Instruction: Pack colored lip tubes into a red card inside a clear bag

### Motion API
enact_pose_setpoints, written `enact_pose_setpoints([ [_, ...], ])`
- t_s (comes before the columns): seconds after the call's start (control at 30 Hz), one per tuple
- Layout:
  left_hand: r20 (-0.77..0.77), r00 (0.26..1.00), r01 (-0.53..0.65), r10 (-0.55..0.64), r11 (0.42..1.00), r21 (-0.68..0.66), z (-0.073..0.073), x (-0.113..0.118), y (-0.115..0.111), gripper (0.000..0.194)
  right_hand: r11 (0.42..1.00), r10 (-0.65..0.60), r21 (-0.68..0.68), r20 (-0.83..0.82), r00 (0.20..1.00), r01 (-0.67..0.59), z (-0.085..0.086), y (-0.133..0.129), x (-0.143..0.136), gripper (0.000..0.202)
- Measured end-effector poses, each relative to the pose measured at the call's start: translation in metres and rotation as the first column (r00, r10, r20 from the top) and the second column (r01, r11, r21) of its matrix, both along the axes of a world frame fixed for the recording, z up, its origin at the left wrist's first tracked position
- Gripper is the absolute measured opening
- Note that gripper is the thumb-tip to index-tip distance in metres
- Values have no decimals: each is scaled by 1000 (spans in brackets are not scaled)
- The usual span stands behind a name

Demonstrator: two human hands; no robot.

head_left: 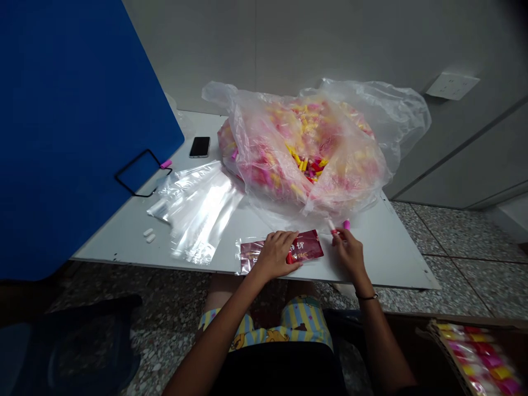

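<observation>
A dark red packet (309, 246) with pale lettering lies near the table's front edge, its left end covered in clear plastic. My left hand (277, 254) is curved over the packet and holds it against the table. Between that thumb and fingers shows a small red piece (289, 257), partly hidden. To the right, my right hand (350, 254) pinches a small white and red tube (333, 226). A pink tube (346, 224) lies just beyond those fingers. Behind both hands sits a large clear plastic bag (264, 159), full of small pink, yellow and red tubes.
Several clear plastic sleeves (206, 212) are fanned out on the white table (396, 253). A phone (200, 147), two white pieces (149, 236) and another pink tube (165, 164) lie at left. A blue panel (82, 126) stands left; a box of wrapped colourful tubes (482, 352) is lower right.
</observation>
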State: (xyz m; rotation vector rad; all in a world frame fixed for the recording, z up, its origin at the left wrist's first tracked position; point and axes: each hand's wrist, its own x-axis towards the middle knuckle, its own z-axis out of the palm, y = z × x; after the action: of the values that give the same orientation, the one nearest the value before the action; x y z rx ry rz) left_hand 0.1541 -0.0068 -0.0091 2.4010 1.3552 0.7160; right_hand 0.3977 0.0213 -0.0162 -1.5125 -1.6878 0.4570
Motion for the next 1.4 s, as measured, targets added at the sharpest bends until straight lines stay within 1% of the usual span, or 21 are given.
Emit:
enact_pose_setpoints([
  [0.03, 0, 1000, 1, -1, 1000, -2, 0, 0, 0, 80, 997, -70, 19, -182, 981, 74, 0, -1, -1, 30],
  [0.07, 0, 1000, 2, -2, 1000, -3, 0, 0, 0, 80, 990, -125, 19, -354, 927, 141, 1, -1, -2, 31],
  [0.1, 0, 1000, 2, -2, 1000, -4, 0, 0, 0, 80, 982, -159, 7, -494, 855, 187, 2, -2, -3, 32],
  [0.13, -1, 1000, 3, -3, 1000, -4, 0, 0, 0, 79, 979, -165, -4, -593, 788, 203, 2, -2, -4, 34],
  [0.17, -1, 1000, 3, -3, 1000, -4, 1, 0, 0, 79, 981, -151, -8, -655, 740, 193, 3, -2, -4, 39],
  [0.2, -2, 1000, 4, -4, 1000, -5, 1, 0, 0, 80, 985, -127, -6, -690, 713, 170, 4, -2, -4, 45],
  [0.27, -4, 1000, 2, -3, 1000, -5, 0, 0, 1, 80, 994, -83, -5, -712, 697, 114, 5, -3, -3, 61],
  [0.33, -8, 1000, 2, -2, 1000, -1, -1, 0, 1, 81, 997, -67, -28, -712, 699, 67, 7, -3, -3, 73],
  [0.37, -12, 1000, 2, -2, 1000, 2, -1, 0, 1, 81, 998, -68, -49, -710, 701, 47, 9, -4, -3, 75],
  [0.53, -22, 1000, -2, 3, 1000, 11, -4, 0, 2, 83, 984, -34, -150, -685, 727, -95, 16, -1, -11, 62],
  [0.67, -14, 1000, -3, 3, 1000, 1, -1, 0, 1, 81, 974, -24, -187, -638, 769, -125, 17, 5, -19, 55],
  [0.73, -13, 1000, -1, 1, 1000, 1, 0, 0, 1, 81, 970, -1, -198, -588, 809, -143, 15, 8, -21, 53],
  [0.83, -14, 1000, 3, -4, 1000, -2, 2, 1, 0, 81, 965, 98, -178, -434, 896, -192, 13, 9, -23, 45],
  [0.93, -13, 1000, -2, 2, 1000, -11, 3, 1, 0, 81, 956, 167, -185, -299, 940, -229, 11, 10, -24, 36],
  [1.0, -13, 1000, -5, 5, 1000, -14, 2, 2, 1, 82, 951, 166, -213, -257, 952, -223, 10, 10, -25, 36],
  [1.13, -16, 1000, 0, 0, 1000, -13, 1, 2, 1, 84, 959, 120, -228, -210, 970, -168, 9, 14, -29, 34],
  [1.3, -17, 1000, -1, 1, 1000, -7, 1, 2, 1, 85, 962, 84, -242, -167, 982, -124, 13, 15, -32, 34],
  [1.4, -25, 1000, -1, 1, 1000, -13, 2, 2, 1, 86, 971, 55, -227, -76, 996, -71, 16, 15, -33, 31],
])
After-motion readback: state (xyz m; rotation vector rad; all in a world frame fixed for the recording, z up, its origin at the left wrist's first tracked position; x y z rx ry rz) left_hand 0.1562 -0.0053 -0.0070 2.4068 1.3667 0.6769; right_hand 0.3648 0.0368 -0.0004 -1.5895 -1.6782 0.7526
